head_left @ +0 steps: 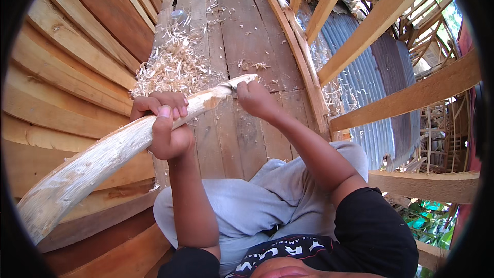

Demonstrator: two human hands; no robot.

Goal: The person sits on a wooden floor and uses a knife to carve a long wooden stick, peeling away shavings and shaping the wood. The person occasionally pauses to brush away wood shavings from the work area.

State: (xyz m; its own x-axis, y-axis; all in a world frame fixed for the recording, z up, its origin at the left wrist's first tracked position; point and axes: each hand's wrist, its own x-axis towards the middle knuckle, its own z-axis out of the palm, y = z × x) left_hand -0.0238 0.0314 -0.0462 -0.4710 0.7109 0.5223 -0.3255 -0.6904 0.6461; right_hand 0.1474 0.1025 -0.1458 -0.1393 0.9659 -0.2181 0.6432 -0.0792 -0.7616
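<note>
A long, pale, peeled wooden pole point(98, 162) slants from the lower left up to the middle of the view, narrowing to a carved tip. My left hand point(167, 123) is wrapped round it partway along, with the thumb on top. Close to the tip, my right hand point(254, 98) is closed in a fist against the pole's side. A small dark, thin edge point(227, 87) shows on the wood beside that fist. What the right fingers hold is hidden. Bare tan patches mark the pole between the two hands.
Curled wood shavings point(175, 62) lie heaped on the plank floor point(206, 149) beyond my left hand. A wooden plank wall point(67, 87) rises at the left. To the right stand railing slats point(381, 25), with corrugated metal sheets point(365, 82) beyond them. My crossed legs point(231, 195) are below.
</note>
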